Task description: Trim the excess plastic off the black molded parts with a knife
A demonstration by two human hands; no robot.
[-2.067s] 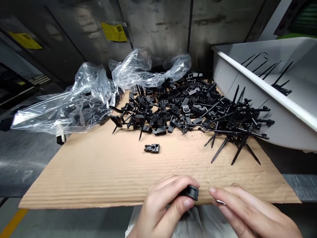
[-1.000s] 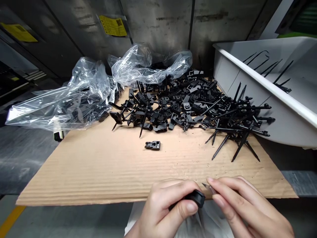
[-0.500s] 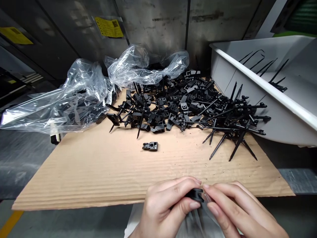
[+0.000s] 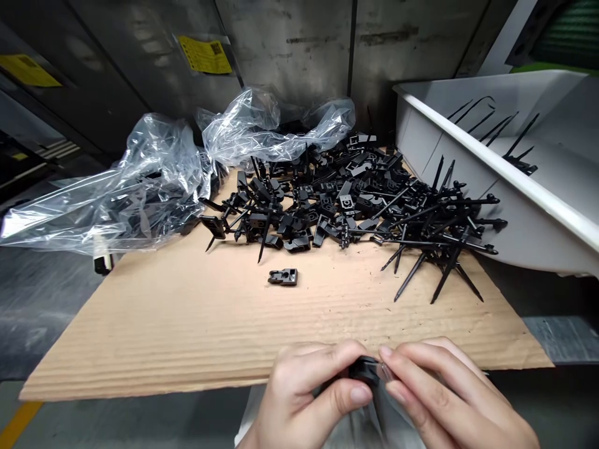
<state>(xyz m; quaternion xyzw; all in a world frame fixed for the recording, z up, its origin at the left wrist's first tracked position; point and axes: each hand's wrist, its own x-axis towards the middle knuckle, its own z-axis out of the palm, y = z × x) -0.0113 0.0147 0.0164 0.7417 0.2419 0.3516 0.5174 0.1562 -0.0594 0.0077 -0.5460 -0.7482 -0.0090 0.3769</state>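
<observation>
My left hand (image 4: 309,399) pinches a small black plastic clip (image 4: 364,369) between thumb and fingers at the near edge of the cardboard sheet (image 4: 187,324). My right hand (image 4: 444,399) is closed beside it, its fingertips pressing a thin, partly hidden piece against the clip's right side. A single black clip (image 4: 283,276) lies alone on the cardboard ahead. Behind it spreads a pile of black clips and pointed plastic ties (image 4: 355,206).
Crumpled clear plastic bags (image 4: 140,181) lie at the back left. A white tray (image 4: 510,181) holding a few black ties stands tilted at the right. A grey metal wall with yellow labels (image 4: 203,54) closes the back.
My right hand has come in from a gap to meet the clip in my left hand, fingertips now touching it. The view shifted slightly; the pile has not moved.
</observation>
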